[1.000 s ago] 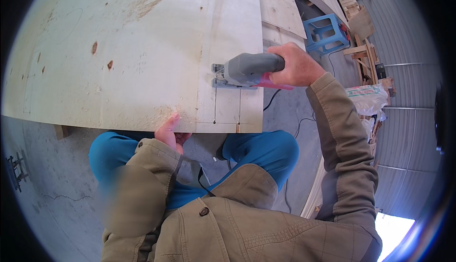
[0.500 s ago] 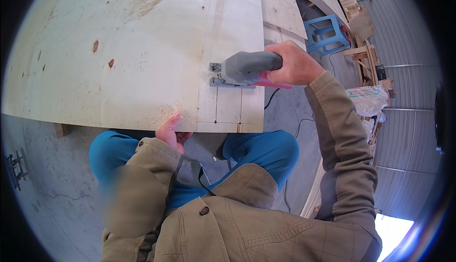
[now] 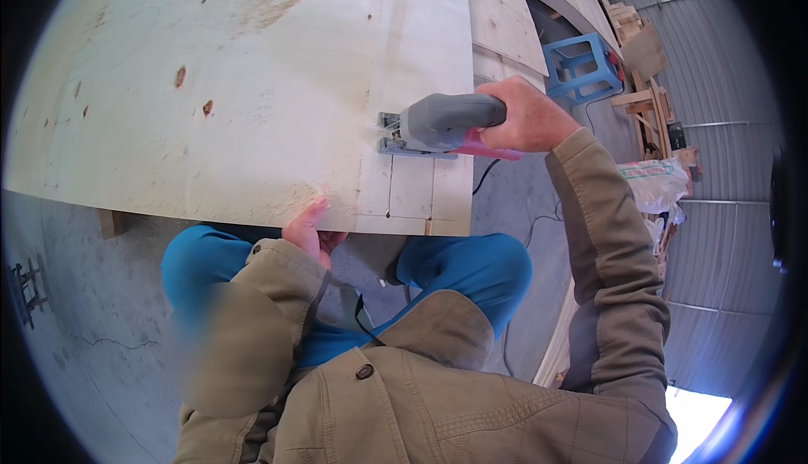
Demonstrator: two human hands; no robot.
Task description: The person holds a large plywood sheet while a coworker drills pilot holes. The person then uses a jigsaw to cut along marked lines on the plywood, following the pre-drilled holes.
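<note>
My right hand [image 3: 530, 116] is wrapped round the grey handle of a jigsaw [image 3: 446, 123] with a red-pink lower body. Its metal base rests flat on a large pale plywood sheet [image 3: 278, 127], close to the sheet's right edge, with its front pointing left. Pencil lines run across the wood between the saw and the near edge, with a small dark hole at one line's end. My left hand [image 3: 311, 232] grips the sheet's near edge, thumb on top and fingers curled underneath, partly hidden. Sawdust lies beside that thumb.
More boards [image 3: 505, 18] lie beyond the sheet at the right. A blue plastic stool [image 3: 581, 68] stands on the concrete floor, near wooden offcuts and a white plastic bag [image 3: 652, 182]. A black cord [image 3: 484, 175] hangs off the sheet's right side. My knees are below the near edge.
The whole view has shifted slightly, so the sheet, hands and saw all sit a little further right. Both grips look the same, and the saw has barely moved on the wood.
</note>
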